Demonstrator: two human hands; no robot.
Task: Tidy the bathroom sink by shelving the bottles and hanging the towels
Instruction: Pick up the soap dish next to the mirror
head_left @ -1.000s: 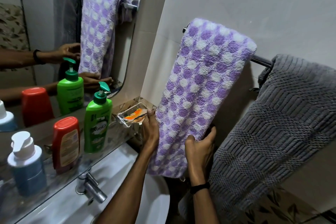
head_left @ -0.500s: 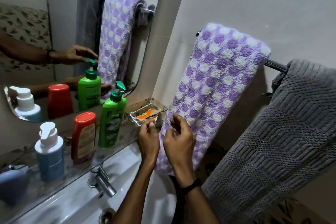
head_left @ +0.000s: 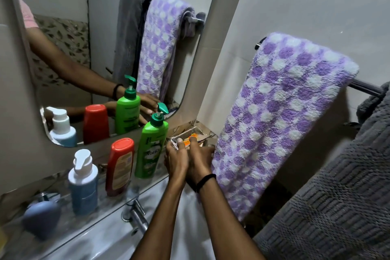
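Right now the left hand (head_left: 176,159) and right hand (head_left: 200,161) both grip the clear soap dish (head_left: 191,133) on the glass shelf (head_left: 63,227), beside the hung purple-checked towel (head_left: 285,116)

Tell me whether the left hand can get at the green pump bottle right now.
Probably yes. The left hand is at the soap dish, right next to the green pump bottle, with nothing between them.
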